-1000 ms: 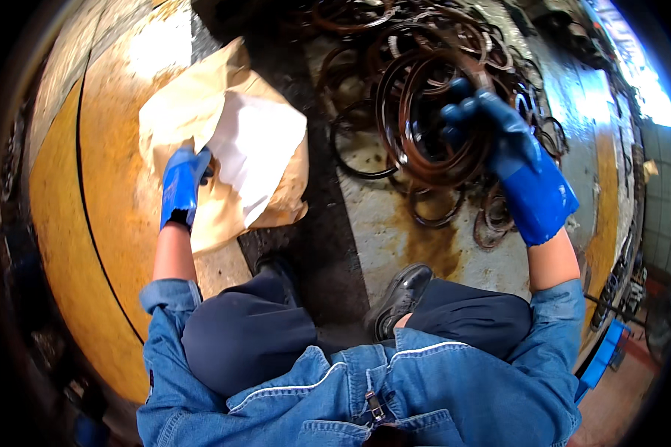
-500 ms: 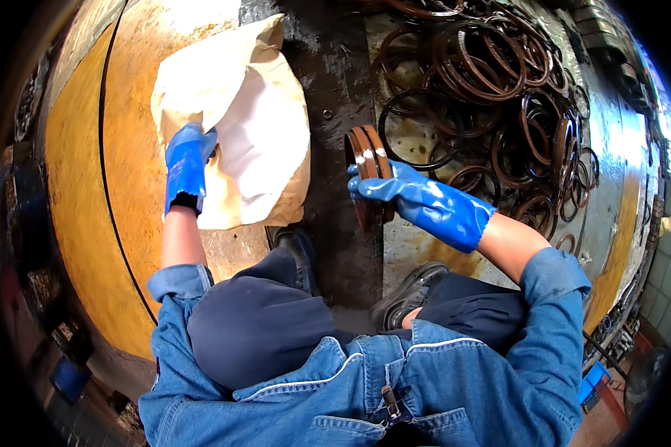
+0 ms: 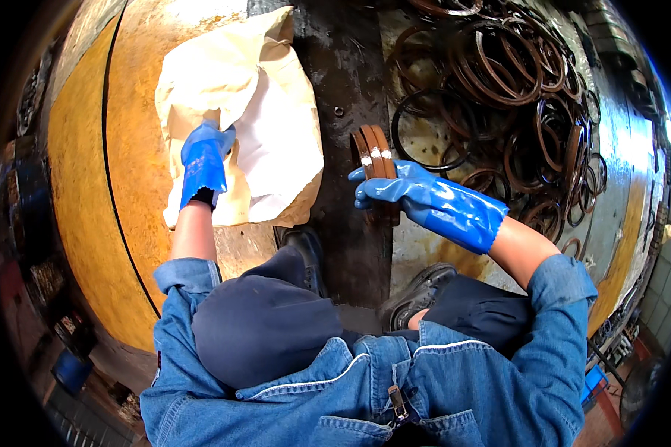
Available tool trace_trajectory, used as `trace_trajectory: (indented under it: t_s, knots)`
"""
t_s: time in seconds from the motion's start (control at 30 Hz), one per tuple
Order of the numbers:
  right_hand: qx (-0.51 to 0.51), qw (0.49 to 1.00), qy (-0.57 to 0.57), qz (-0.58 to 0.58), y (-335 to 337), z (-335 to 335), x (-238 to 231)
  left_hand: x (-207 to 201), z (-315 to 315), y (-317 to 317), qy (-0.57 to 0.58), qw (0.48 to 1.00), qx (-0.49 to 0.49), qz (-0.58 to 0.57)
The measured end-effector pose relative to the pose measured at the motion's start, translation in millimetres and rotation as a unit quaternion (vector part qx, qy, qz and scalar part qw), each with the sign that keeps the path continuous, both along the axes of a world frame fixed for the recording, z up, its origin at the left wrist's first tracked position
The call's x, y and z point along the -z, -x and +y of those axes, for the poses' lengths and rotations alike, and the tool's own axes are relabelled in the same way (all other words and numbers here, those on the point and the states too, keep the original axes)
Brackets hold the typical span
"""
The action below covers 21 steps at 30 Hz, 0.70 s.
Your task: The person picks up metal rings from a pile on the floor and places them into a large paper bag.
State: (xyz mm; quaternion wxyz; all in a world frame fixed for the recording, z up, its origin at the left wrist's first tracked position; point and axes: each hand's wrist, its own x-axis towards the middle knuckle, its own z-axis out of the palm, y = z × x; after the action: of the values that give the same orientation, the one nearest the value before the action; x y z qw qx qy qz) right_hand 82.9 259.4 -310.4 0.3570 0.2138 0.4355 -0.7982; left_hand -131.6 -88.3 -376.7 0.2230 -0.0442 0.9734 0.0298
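Note:
In a blue rubber glove, my left hand (image 3: 205, 153) grips the near edge of a large tan paper sack (image 3: 201, 71). The sack lies on its side with its white inner lining showing. My right hand (image 3: 406, 192), gloved the same way, holds several brown rings (image 3: 374, 153) side by side, upright on edge, with pale marks on their rims. They hang over the dark strip of floor, to the right of the sack and apart from it. The fingers of the right hand pass around the near side of the rings.
A tangled heap of brown and black rings (image 3: 499, 67) covers the floor at the far right. A yellow-brown board (image 3: 78, 186) lies along the left. My black shoes (image 3: 421, 290) stand below the hands. A small nut-like piece (image 3: 338, 112) sits on the dark strip.
My left hand has shifted slightly right along the sack's edge, and the fold there has changed. The right hand still holds the rings, almost in place. The whole view has drifted a little.

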Motion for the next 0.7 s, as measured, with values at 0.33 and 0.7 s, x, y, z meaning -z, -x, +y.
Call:
trace_trajectory:
  t_s: [0.33, 0.7]
  knots:
    - [-0.416, 0.694, -0.377, 0.451, 74.9, -63.0, -28.6, -40.0, 14.9, -6.2, 0.072, 0.997, 0.005, 0.037]
    - [-0.57, 0.473, -0.454, 0.496, 139.5, -155.3, -30.2, -96.6, -2.0, -25.4, -0.051, 0.996, 0.063, -0.027]
